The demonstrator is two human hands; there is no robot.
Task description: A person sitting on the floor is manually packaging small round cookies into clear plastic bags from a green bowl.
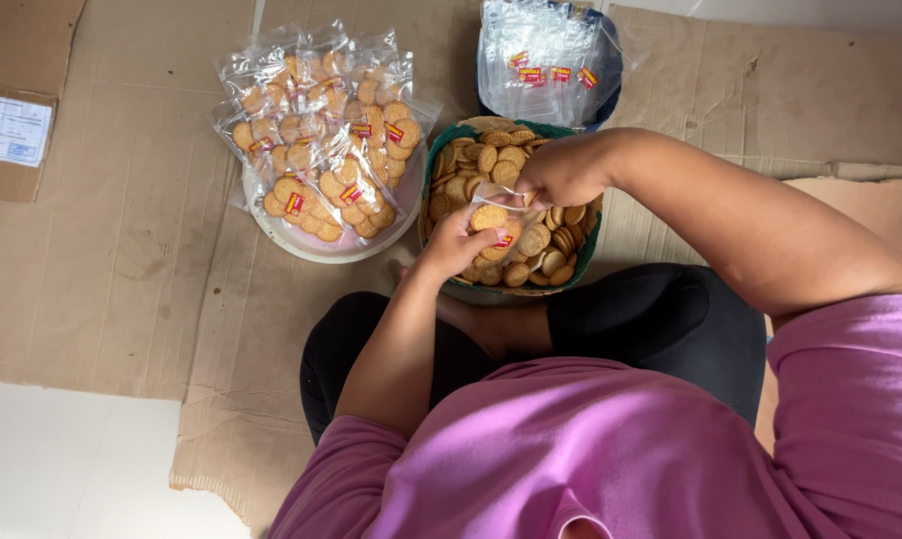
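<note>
My left hand (454, 243) holds a small clear plastic bag (498, 222) with a red label, over a green basket (429, 176) full of round golden biscuits (471, 172). One biscuit sits in the bag's mouth by my left fingers. My right hand (563, 172) pinches the bag's upper edge from the right, just above the loose biscuits.
A white bowl (323, 249) to the left is heaped with filled biscuit bags (329, 140). A blue tub (608, 70) behind the basket holds empty clear bags (541, 60). Flattened cardboard (122, 220) covers the floor; my crossed legs (661, 319) lie beneath the basket.
</note>
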